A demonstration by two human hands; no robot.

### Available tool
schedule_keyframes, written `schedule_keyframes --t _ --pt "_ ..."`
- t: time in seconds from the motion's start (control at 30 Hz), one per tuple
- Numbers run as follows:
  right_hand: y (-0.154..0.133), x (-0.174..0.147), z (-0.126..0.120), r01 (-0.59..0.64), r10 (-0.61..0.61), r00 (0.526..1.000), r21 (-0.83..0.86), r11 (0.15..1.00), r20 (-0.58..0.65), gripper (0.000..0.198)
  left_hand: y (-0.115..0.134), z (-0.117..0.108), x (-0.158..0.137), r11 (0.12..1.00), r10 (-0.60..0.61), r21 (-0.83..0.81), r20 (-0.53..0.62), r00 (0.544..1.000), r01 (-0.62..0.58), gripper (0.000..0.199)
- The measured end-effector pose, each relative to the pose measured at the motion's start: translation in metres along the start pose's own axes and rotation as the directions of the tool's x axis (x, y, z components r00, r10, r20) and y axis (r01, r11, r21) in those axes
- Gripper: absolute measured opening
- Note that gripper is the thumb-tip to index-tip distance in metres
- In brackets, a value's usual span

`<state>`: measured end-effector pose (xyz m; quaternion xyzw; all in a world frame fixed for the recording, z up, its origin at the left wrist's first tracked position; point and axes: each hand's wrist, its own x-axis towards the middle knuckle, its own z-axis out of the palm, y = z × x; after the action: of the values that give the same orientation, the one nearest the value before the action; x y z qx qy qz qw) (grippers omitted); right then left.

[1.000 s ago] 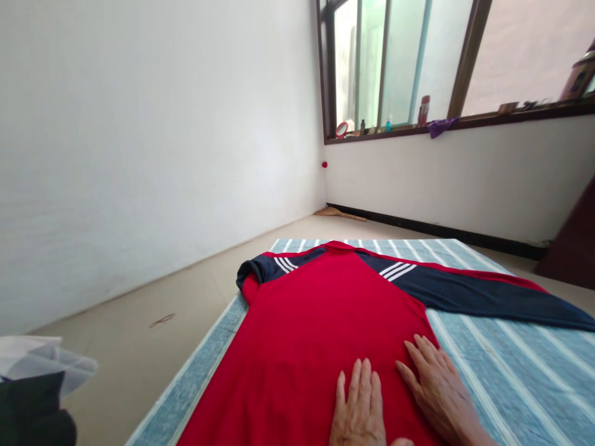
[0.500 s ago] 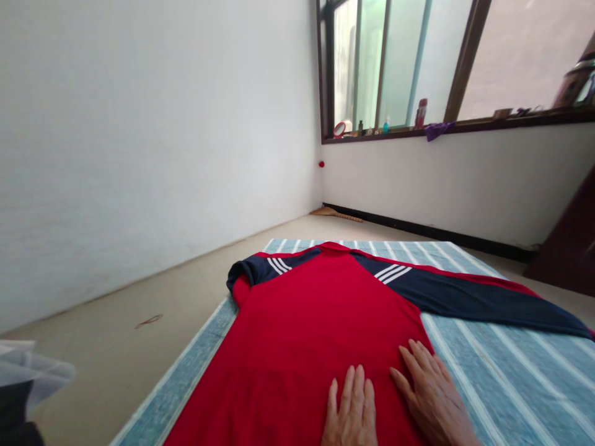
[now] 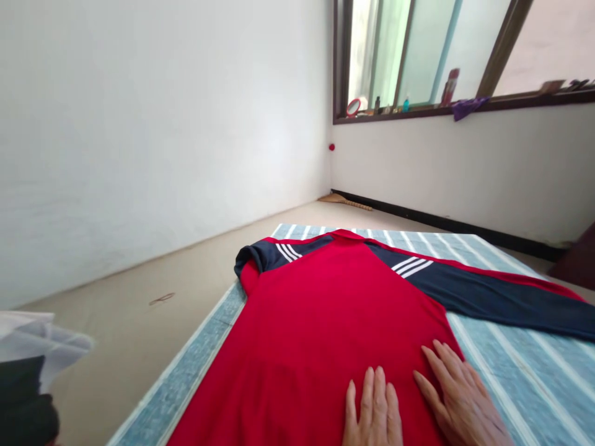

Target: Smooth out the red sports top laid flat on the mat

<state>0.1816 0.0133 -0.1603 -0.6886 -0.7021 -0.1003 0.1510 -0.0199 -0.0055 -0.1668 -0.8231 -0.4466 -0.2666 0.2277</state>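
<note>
A red jacket [image 3: 316,322] with navy sleeves and white stripes lies spread out, back side up as far as I can tell, on a blue and white striped cloth [image 3: 493,359]. Its right-hand sleeve [image 3: 483,297] stretches out flat to the right. The left-hand sleeve [image 3: 267,257] is bent under near the cloth's left edge. My left hand [image 3: 373,412] rests flat on the lower part of the red fabric, fingers extended. Beside it, my right hand [image 3: 460,396] lies flat with fingers slightly spread, at the jacket's right side edge. Neither hand grips anything.
White and black items [image 3: 32,365] are at the lower left, cut off by the frame. A thin brown loop [image 3: 162,299] lies on the floor. A broom [image 3: 344,201] is in the far corner. Bottles, a round mirror [image 3: 353,108] and a purple cloth [image 3: 467,108] line the windowsill.
The view has shifted, so the scene sits further right in the picture. Both hands stay flat on the jacket in nearly the same places; the jacket looks unchanged.
</note>
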Motion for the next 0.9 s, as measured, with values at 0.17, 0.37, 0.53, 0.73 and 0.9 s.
schedule_keyframes --t 0.17,0.37,0.53,0.73,0.9 --pt "0.003 0.0 0.005 0.009 -0.01 1.0 -0.021 1.0 -0.005 0.053 -0.002 0.009 0.001 0.998 0.046 0.04 -0.048 0.998 -0.044 0.031" --pt "0.001 0.0 -0.006 0.052 -0.052 0.999 -0.022 0.998 0.017 0.048 -0.002 -0.003 0.004 0.995 0.098 0.013 -0.027 0.995 -0.097 0.033" --pt "0.0 0.0 -0.007 0.05 -0.05 0.999 -0.008 0.999 0.017 0.046 -0.003 -0.003 0.006 0.997 0.079 -0.018 -0.061 0.995 -0.08 0.032" --pt "-0.005 0.003 -0.009 -0.017 0.017 1.0 -0.003 1.0 0.01 0.054 -0.002 -0.011 0.01 0.995 0.076 -0.063 -0.088 0.993 -0.082 0.056" --pt "-0.007 0.004 -0.012 -0.03 0.03 1.0 0.006 1.0 0.01 0.056 -0.006 -0.022 0.013 0.986 0.115 -0.129 0.043 0.992 -0.108 0.071"
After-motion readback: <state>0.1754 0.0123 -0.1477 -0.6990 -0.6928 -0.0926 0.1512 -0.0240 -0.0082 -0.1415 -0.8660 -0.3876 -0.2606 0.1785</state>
